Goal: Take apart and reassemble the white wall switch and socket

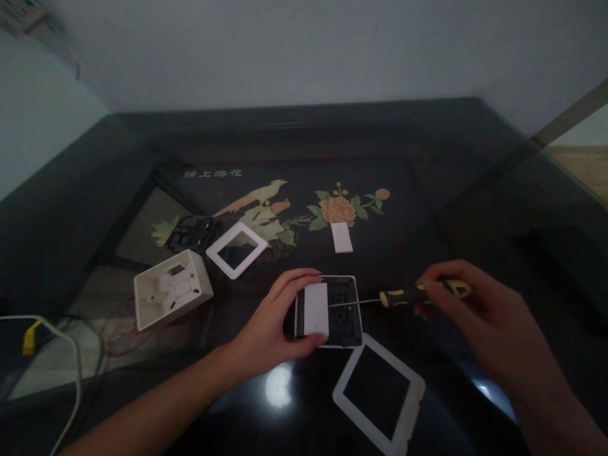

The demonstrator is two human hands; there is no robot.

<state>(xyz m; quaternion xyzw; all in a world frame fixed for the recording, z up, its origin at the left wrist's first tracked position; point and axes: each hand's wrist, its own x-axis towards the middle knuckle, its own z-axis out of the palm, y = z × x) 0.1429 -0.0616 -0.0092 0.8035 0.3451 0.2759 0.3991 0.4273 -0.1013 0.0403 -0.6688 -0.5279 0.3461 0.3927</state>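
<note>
My left hand (280, 323) grips the left side of a square switch unit (351, 329), fingers at its top edge and thumb at the bottom. One white rocker plate (316, 309) covers the unit's left half; the right half shows dark inner parts. A yellow and black screwdriver (403, 296) is in my right hand (465, 310), lying nearly level, its tip at the right edge of the white plate. Behind the unit lies a loose white plate (342, 238). A white frame (349, 408) rests in front of the unit, to the right.
An open white box (173, 289) stands at the left, with a smaller white frame (213, 250) and a black inner part (190, 233) behind it. A white cable (76, 354) and a yellow connector (30, 339) lie far left on the dark glass table (294, 136).
</note>
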